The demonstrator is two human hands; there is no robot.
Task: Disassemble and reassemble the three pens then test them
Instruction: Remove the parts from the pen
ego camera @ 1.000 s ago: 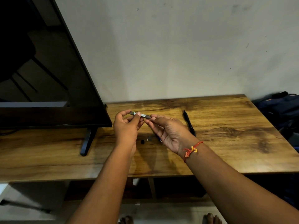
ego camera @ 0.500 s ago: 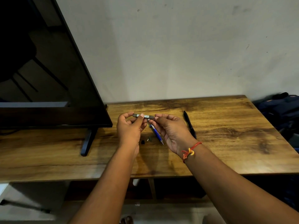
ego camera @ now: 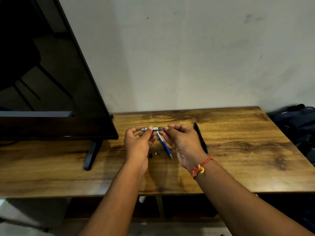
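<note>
Grey pen (ego camera: 152, 128) up off the worktop (ego camera: 238, 150), lying level between the two grips. The left grip (ego camera: 136, 145) pinches its left half between thumb and forefinger. The right grip (ego camera: 184, 147) has fingertips curled round its right end. Both are closed tight on it, nothing else in either.

The danger now looks like a sharp pull. If the body parts suddenly, a spring or refill could jump out and roll for the near edge. Two small parts (ego camera: 154, 154) lie loose on the worktop just below the left grip, beside its heel, and a dropped wrist could sweep them off. The blue pen (ego camera: 164, 147) lies between and under the grips, with the black pen (ego camera: 201, 138) just right of the right grip. With pieces this close together, parts could get mixed between pens.

Hard to make out:
- The grey pen's right end sits under the right grip's fingertips, so any seam or cap there is hidden.
- Whether this is a whole pen or only a section cannot be told.
- The blue pen's top end vanishes behind the grey pen.
- The small parts are too tiny to name.
</note>
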